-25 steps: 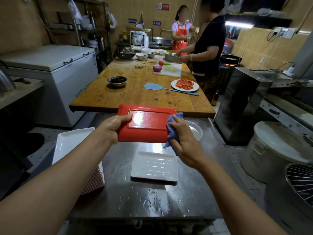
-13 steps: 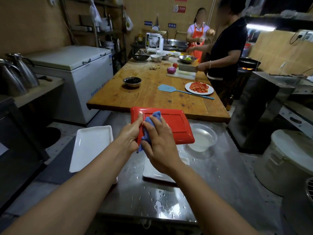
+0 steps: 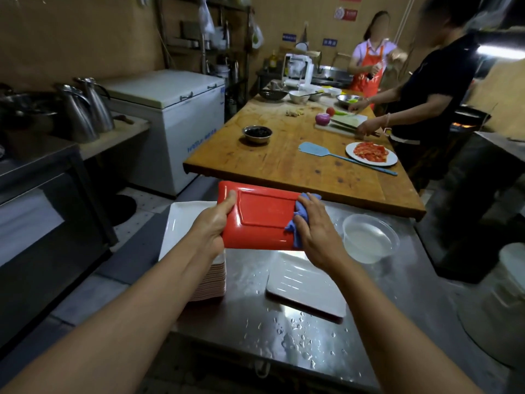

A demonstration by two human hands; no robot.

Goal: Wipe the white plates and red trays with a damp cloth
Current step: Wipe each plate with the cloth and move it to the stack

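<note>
My left hand (image 3: 211, 224) grips the left edge of a red tray (image 3: 264, 220), held above the steel table with its underside facing me. My right hand (image 3: 315, 231) presses a crumpled blue cloth (image 3: 298, 220) against the tray's right side, fingers curled over the cloth. Below my hands a white rectangular plate (image 3: 304, 288) lies on the wet steel table (image 3: 369, 322). To the left stands a stack of trays topped by a white plate (image 3: 181, 223), partly hidden by my left forearm.
A clear plastic bowl of water (image 3: 369, 237) sits on the steel table to the right. Beyond is a wooden table (image 3: 284, 163) with a blue spatula, bowls, a plate of tomato and a cutting board. Two people work at its far right. A white chest freezer (image 3: 176, 120) stands left.
The cloth and my right hand have slid from the tray's left side to its right side. The camera view has shifted left.
</note>
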